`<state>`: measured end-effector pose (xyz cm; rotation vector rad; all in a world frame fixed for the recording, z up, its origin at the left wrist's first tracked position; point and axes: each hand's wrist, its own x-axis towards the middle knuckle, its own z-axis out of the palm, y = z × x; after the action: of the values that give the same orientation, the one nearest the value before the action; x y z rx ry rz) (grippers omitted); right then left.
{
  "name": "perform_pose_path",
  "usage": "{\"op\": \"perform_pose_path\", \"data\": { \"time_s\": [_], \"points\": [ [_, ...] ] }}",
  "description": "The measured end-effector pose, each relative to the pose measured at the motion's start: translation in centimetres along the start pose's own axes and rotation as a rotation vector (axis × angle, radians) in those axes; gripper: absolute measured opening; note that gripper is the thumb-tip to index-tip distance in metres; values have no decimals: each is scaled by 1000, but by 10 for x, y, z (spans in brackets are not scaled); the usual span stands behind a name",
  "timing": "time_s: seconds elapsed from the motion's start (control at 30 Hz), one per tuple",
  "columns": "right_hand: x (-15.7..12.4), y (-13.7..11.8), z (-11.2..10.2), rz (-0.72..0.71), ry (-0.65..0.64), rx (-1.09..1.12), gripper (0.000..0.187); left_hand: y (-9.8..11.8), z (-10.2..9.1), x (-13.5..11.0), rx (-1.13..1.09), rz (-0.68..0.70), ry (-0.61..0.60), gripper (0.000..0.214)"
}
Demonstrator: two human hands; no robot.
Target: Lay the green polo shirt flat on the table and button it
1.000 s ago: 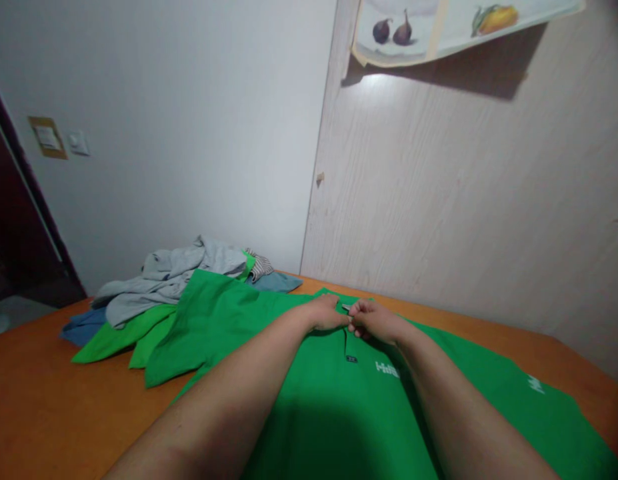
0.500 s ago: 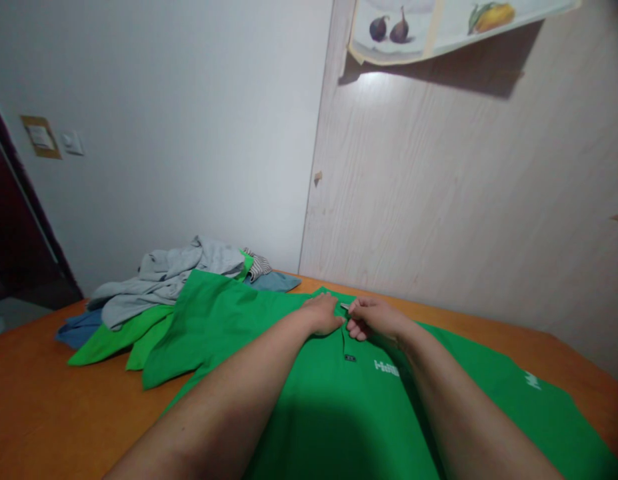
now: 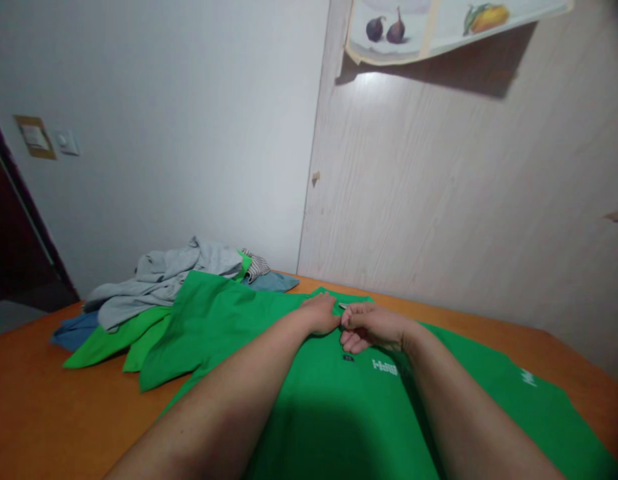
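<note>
A green short-sleeved shirt (image 3: 319,407) lies spread front up on the table, with white lettering on the chest and on one sleeve. My left hand (image 3: 321,313) rests on it just beside the neck opening, fingers stretched out and flat on the cloth. Close by, my right hand (image 3: 371,327) pinches the front placket with thumb and index finger, while its other fingers curl loosely. A small pale piece (image 3: 343,305) shows above the right fingertips; its kind is unclear. Below them is a small dark label (image 3: 347,358). Most of the placket is hidden by the right hand.
On the left of the orange table (image 3: 89,413) lies a heap of clothes (image 3: 163,273) in grey, bright green and blue. A pale wall (image 3: 213,133) and a wood-grain panel (image 3: 413,187) stand behind, with a fruit picture (image 3: 439,27) above.
My right hand has shifted slightly left and down along the placket, and its lower fingers have loosened. My left hand keeps its place on the shirt. The view has turned a little.
</note>
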<state>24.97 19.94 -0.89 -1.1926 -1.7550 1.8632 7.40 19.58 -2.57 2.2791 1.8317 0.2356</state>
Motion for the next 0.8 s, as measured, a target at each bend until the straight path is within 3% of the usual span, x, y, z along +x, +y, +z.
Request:
{"op": "perform_pose_path", "data": {
  "time_s": [0.13,0.3,0.5,0.8],
  "points": [
    [3,3,-13,-22,158,47,6,-1,1,1,-8,-2,-3,67],
    [2,4,-13,12,85,57,7,-1,0,1,-19,-5,-8,69],
    [10,5,-14,-60,254,151,9,-3,-1,3,-35,4,-15,65],
    [12,5,-12,-72,254,113,8,-12,-8,3,-67,51,9,57]
  ]
}}
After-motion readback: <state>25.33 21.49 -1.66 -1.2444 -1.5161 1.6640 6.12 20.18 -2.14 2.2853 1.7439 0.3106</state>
